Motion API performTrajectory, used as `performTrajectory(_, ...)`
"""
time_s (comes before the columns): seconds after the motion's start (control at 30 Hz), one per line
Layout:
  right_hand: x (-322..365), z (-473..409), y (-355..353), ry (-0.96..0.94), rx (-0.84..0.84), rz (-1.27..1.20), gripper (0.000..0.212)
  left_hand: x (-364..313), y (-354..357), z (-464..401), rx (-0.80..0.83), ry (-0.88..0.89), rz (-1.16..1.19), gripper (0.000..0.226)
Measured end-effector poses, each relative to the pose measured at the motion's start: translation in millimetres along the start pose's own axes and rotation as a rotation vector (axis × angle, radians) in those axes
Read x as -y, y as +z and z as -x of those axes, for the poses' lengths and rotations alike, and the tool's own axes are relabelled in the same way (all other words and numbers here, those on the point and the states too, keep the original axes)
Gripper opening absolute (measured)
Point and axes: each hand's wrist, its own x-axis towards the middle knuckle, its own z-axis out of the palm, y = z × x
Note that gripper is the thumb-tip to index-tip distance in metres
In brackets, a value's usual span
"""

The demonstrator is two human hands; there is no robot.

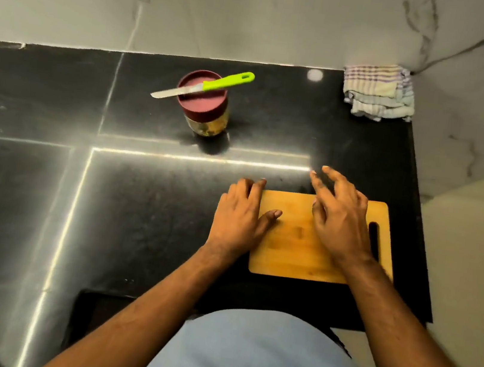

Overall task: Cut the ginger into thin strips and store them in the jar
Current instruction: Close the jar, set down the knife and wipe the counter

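- Pale blue cloth of the person's shirt (264,362) fills the near edge of the view, with both bare forearms reaching forward from it over a black stone counter (30,183) crossed by bright seams.
- Beyond the shirt lies a wooden cutting board (291,247), flat on the counter near its right edge, with a slot handle at its right end; no ginger shows on its bare parts.
- At the board's left edge rests the left hand (239,214): the thumb lies on the wood, and the fingers are bent down along the board's left side and far corner. Whether they clasp the edge or only lean against it, I cannot tell.
- Over the right half of the board is the right hand (339,216), palm down, fingers spread and nearly straight, their tips reaching past the far edge over the counter; it holds nothing.
- Farther back and to the left, well apart from the board, stands the jar (209,122), upright, with a maroon lid screwed on and yellowish contents dimly seen through the glass.
- Across that lid lies a knife (205,85) with a lime-green handle, balanced with the blade pointing left and the handle jutting right.
- In the far right corner, against the marbled white wall (260,13), sits a folded checked towel (378,92).
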Motion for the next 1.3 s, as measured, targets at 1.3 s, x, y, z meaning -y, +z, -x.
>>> performTrajectory(1.3,-41,-58,-12,0.399,0.056,-0.12,0.045,-26,-28,-48,-0.097,-0.628,0.839,0.047)
